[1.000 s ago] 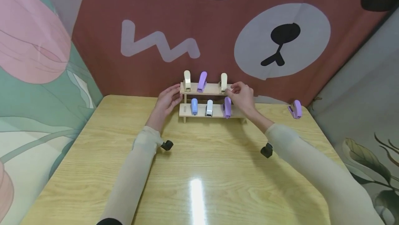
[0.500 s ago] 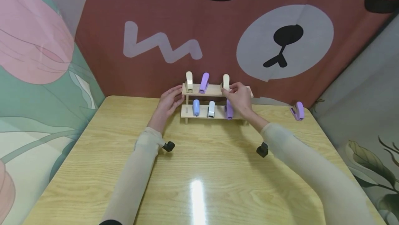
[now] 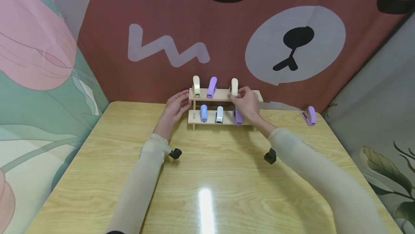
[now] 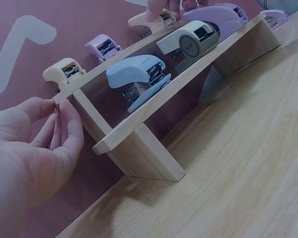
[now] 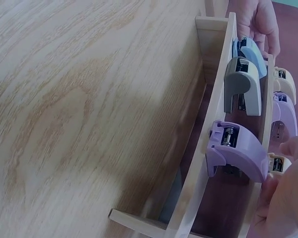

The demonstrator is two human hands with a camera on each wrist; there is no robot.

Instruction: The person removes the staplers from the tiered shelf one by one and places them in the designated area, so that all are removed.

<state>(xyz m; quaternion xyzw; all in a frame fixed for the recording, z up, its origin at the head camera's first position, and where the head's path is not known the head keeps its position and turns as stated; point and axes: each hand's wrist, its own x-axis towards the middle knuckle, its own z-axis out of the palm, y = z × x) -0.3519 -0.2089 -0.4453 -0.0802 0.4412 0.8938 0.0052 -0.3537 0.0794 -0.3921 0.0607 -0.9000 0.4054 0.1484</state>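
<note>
A two-tier wooden rack (image 3: 223, 123) stands at the back of the table. My left hand (image 3: 175, 109) pinches the left end of its upper board between thumb and fingers. On that board a cream stapler (image 3: 196, 86) and a purple stapler (image 3: 212, 87) stand to the left. Farther right is a second cream stapler (image 3: 234, 86), which my right hand (image 3: 248, 102) pinches near its base. The lower tier carries a blue stapler (image 4: 139, 69), a white-grey stapler (image 5: 242, 84) and a purple stapler (image 5: 238, 151). My right hand partly covers this last one in the head view.
Another purple stapler (image 3: 310, 115) sits alone near the table's back right corner. A brown cloth with a bear print (image 3: 168, 79) hangs right behind the rack. The wooden table (image 3: 207, 162) stretches out in front of it.
My right hand has moved slightly left, from beside the right-hand cream stapler to a pinch on it. My left hand stays at the rack's left end.
</note>
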